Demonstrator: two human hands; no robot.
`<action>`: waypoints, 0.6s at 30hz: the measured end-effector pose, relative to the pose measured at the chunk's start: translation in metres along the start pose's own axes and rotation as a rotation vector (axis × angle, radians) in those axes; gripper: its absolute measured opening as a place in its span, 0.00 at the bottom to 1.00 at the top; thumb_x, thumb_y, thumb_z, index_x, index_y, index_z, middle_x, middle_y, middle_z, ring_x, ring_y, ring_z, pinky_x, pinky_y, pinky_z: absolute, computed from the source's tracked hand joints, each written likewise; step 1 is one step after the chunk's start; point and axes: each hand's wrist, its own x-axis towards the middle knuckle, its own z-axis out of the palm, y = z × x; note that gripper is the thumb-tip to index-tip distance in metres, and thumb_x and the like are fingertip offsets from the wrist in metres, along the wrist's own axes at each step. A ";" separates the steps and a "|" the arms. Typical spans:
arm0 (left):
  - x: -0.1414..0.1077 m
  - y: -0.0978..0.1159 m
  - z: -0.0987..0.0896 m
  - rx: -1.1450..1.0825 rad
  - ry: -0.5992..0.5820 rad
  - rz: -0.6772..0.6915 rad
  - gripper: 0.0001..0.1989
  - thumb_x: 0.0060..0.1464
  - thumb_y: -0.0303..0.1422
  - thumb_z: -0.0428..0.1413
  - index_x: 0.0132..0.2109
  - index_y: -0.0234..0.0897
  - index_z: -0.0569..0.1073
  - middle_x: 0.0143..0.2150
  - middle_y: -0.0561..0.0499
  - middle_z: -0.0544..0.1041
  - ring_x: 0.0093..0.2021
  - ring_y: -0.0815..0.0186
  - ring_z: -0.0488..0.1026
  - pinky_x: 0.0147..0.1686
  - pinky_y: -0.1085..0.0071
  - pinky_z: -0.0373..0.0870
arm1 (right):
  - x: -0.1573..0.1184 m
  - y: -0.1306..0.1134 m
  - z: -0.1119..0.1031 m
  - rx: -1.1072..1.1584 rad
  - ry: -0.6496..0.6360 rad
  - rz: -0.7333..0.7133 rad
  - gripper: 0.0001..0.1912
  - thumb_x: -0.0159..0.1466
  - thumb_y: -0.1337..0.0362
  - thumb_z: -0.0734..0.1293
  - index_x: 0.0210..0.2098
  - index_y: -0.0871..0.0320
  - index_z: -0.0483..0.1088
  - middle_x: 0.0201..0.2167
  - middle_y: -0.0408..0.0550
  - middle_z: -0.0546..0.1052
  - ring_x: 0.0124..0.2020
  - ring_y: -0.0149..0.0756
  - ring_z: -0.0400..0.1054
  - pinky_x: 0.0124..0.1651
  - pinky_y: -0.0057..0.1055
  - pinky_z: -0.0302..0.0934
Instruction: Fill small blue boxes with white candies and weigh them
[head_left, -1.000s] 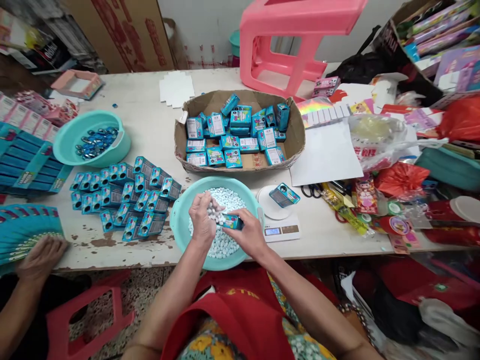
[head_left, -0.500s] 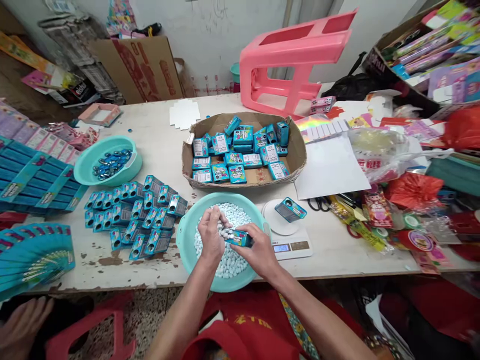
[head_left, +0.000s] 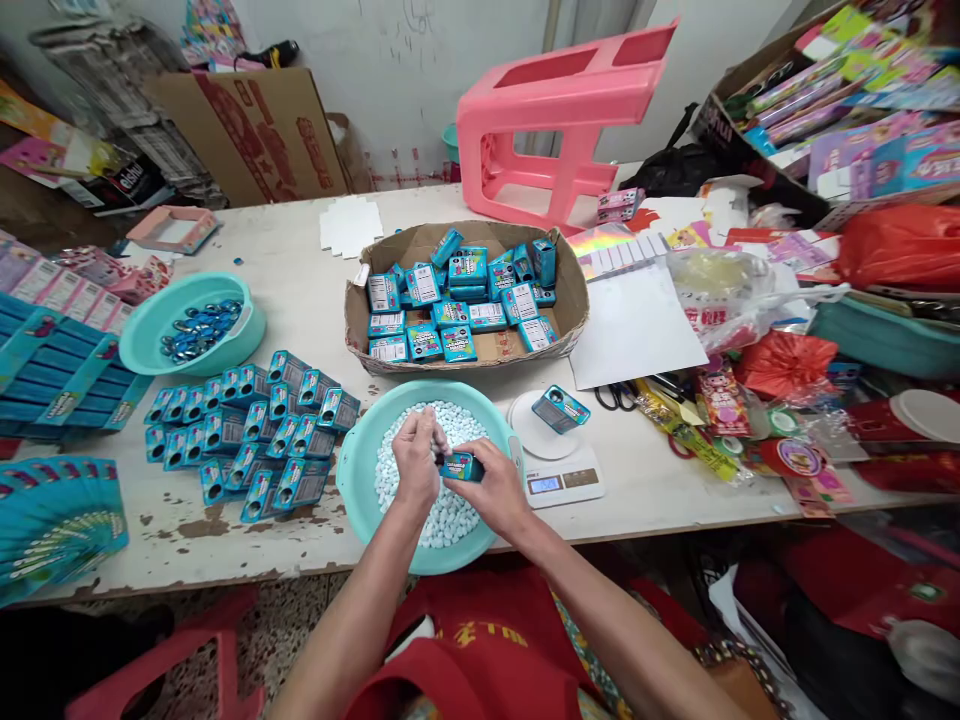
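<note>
Over the turquoise basin (head_left: 351, 500) of small white candies (head_left: 451, 522), both my hands work close together. My right hand (head_left: 499, 490) grips a small blue candy box (head_left: 460, 467) lying on its side, its left end towards my other hand. My left hand (head_left: 416, 455) is curled closed at that end, with white candies in its fingers, mostly hidden. Right of the basin, another blue box (head_left: 561, 409) with a round hole rests on a white digital scale (head_left: 574, 484).
A cardboard tray (head_left: 469, 362) of blue boxes stands behind the basin. Several holed boxes (head_left: 247, 430) are grouped at left, near a bowl (head_left: 251, 340) of shiny blue pieces. Scissors (head_left: 616, 397) and packaging clutter lie right. A pink stool (head_left: 555, 110) is tipped on the table.
The white candies between my left hand and the box show less now, with my fingers nearer its end. The view has shifted slightly, and the bystander's hand at lower left is gone.
</note>
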 end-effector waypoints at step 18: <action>0.021 0.027 -0.018 -0.276 -0.049 -0.169 0.19 0.53 0.42 0.56 0.24 0.35 0.60 0.19 0.57 0.60 0.17 0.78 0.58 0.13 0.82 0.51 | -0.002 0.008 -0.009 0.218 0.026 0.037 0.17 0.50 0.64 0.75 0.39 0.54 0.71 0.38 0.45 0.73 0.42 0.39 0.68 0.46 0.35 0.61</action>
